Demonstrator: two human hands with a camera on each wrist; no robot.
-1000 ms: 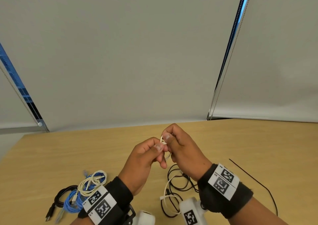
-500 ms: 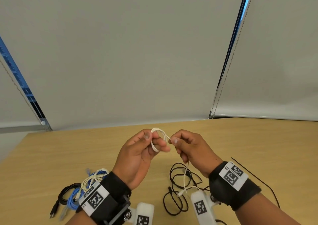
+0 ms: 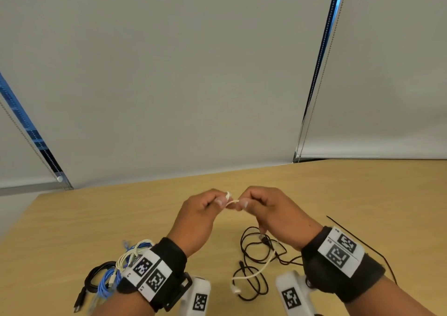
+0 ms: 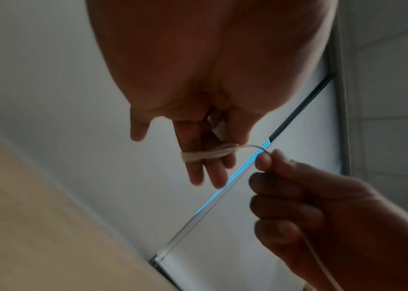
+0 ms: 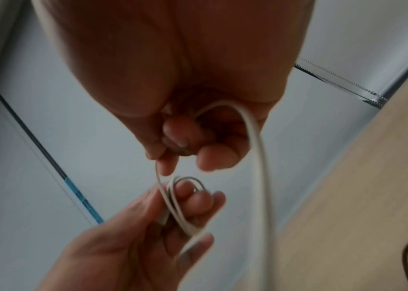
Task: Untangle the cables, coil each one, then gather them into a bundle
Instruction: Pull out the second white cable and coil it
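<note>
A thin white cable [image 3: 231,202] runs between my two hands, raised above the wooden table [image 3: 362,194]. My left hand [image 3: 219,200] holds small loops of it wound round two fingers [image 4: 206,155] [image 5: 172,196]. My right hand [image 3: 243,204] pinches the strand [image 4: 260,148] just beside those loops. The rest of the white cable [image 5: 257,147] trails down under the right hand to its plug end [image 3: 235,289] on the table. That tail lies across a loose tangle of black cable [image 3: 254,255].
At the near left lies a pile of coiled cables: black [image 3: 96,277], blue [image 3: 106,284] and white [image 3: 131,255]. A thin black strip [image 3: 362,245] lies at the right, partly under my right wrist. Closed window blinds [image 3: 193,73] stand behind the table's far edge.
My hands drew apart, then came close again. The white loop, wide half a second ago, is now pulled small and tight on my left fingers.
</note>
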